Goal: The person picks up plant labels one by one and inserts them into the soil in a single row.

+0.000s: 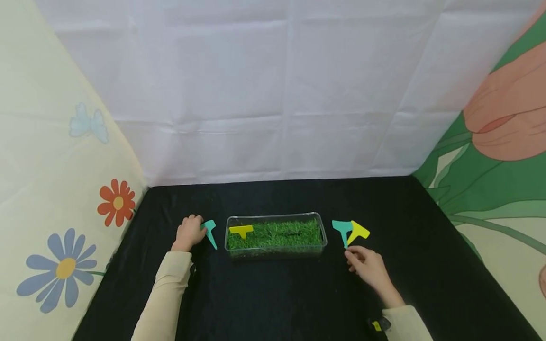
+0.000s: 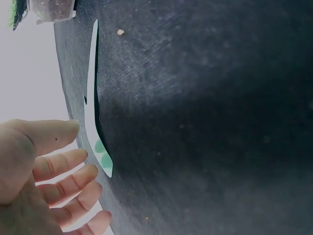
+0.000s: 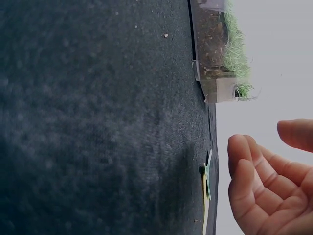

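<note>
Left hand (image 1: 189, 232) is hovering by the left teal tag (image 1: 209, 228), fingers loosely bent, gripping nothing; can't tell contact. That tag is lying on the black cloth (image 1: 277, 298), left of the clear tray (image 1: 275, 253). Right hand (image 1: 368, 267) is poised near the stem tip of the right teal tag (image 1: 342, 228), fingers half curled, thumb apart, holding nothing. That tag is lying right of the tray, overlapping a yellow tag (image 1: 359, 230). Another yellow one (image 1: 241, 230) is sticking up from the grass (image 1: 273, 237) inside the tray, left end.
</note>
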`<state>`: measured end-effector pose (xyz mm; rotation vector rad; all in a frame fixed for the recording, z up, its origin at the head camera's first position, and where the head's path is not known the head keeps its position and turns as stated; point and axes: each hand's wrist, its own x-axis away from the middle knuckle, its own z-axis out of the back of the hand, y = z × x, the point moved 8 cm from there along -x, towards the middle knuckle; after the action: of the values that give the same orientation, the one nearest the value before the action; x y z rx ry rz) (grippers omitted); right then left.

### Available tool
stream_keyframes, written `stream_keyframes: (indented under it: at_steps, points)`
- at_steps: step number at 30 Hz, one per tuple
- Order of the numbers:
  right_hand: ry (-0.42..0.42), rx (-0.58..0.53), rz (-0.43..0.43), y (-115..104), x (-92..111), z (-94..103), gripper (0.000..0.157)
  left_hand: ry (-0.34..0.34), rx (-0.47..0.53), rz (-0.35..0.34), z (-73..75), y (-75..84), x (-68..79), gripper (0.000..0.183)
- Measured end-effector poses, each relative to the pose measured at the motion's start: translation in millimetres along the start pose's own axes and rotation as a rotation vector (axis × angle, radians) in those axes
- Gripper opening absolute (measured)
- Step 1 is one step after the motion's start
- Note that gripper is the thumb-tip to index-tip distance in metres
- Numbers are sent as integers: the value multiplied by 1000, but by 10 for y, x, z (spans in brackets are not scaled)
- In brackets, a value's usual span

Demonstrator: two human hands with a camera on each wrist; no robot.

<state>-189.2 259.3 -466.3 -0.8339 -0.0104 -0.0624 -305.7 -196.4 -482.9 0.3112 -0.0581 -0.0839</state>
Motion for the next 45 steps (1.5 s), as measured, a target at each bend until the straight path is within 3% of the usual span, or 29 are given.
stream_keyframes:
  at_steps: [10,34,45]
  points:
    - [5,-1,9,-27,11,14,26,-35,-25,17,27,47,10,25]
    - [-6,3,4,-9,5,18,26,-24,-30,62,29,15,-38,26]
    - [-11,0,10,23,16,6,26,15,24,66,49,-16,-13,24]
